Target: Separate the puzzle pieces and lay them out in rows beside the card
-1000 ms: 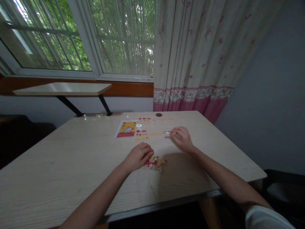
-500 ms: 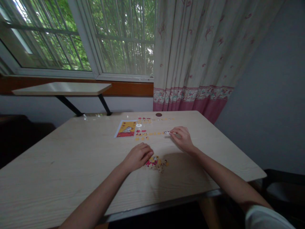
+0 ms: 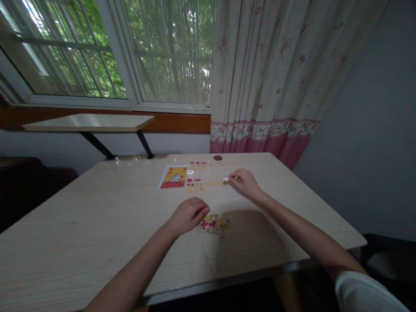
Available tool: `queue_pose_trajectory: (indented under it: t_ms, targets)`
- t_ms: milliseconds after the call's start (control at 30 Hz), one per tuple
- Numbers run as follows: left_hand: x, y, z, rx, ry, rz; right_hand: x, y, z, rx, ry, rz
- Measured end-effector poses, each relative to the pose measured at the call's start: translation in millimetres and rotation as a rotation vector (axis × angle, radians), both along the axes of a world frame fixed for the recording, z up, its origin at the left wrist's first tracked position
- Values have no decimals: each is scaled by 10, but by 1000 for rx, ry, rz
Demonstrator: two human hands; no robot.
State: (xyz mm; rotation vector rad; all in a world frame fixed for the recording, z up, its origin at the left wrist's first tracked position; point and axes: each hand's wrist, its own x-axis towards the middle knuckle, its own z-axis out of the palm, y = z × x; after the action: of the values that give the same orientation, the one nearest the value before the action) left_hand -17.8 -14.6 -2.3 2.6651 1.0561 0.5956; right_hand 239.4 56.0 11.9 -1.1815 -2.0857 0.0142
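Rows of small yellow and red jigsaw pieces (image 3: 198, 184) lie on the pale wooden table (image 3: 97, 216), beside a yellow and red reference picture (image 3: 173, 177). My right hand (image 3: 244, 183) reaches to the right end of the rows and pinches a small white piece (image 3: 225, 179) in its fingertips. My left hand (image 3: 188, 214) rests on the table with its fingers curled, touching the left edge of a loose heap of pieces (image 3: 214, 224). What the left fingers hold, if anything, is hidden.
A dark round spot (image 3: 217, 157) marks the table's far edge. Behind the table are a small shelf on black brackets (image 3: 91, 122), a barred window (image 3: 136, 52) and a cream and pink curtain (image 3: 263, 78). The table's right corner (image 3: 357, 240) stands by a grey wall.
My right hand has moved a little up and left along the row with the white piece in its fingertips. The left hand has stayed by the heap.
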Motion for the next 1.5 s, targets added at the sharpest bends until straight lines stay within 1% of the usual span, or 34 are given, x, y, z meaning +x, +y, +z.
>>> queue_pose_trajectory:
  t_ms: [67,133,233,333,433,600,833,1100,1500]
  targets:
    - [0,-2,8,-4,-7,2,-34,226,30,-79,4,-9]
    - [-3,-4,13,-4,-15,8,-93,457,45,-164,8,-47]
    - [-13,-9,15,-2,-25,17,-214,744,15,-262,-23,-126]
    - [-24,-13,17,-1,-34,20,-329,928,-76,-305,-59,-172]
    - [-29,-13,20,2,-34,22,-395,1037,-165,-329,-107,-201]
    - [-26,-12,22,6,-22,25,-423,1119,-213,-349,-189,-234]
    - [-25,-17,25,8,-10,21,-528,1108,-237,-339,-246,-233]
    - [-36,-14,15,8,-27,27,-652,1160,-240,-338,-276,-232]
    - [-24,-17,33,12,-40,19,-682,1167,-233,-346,-282,-257]
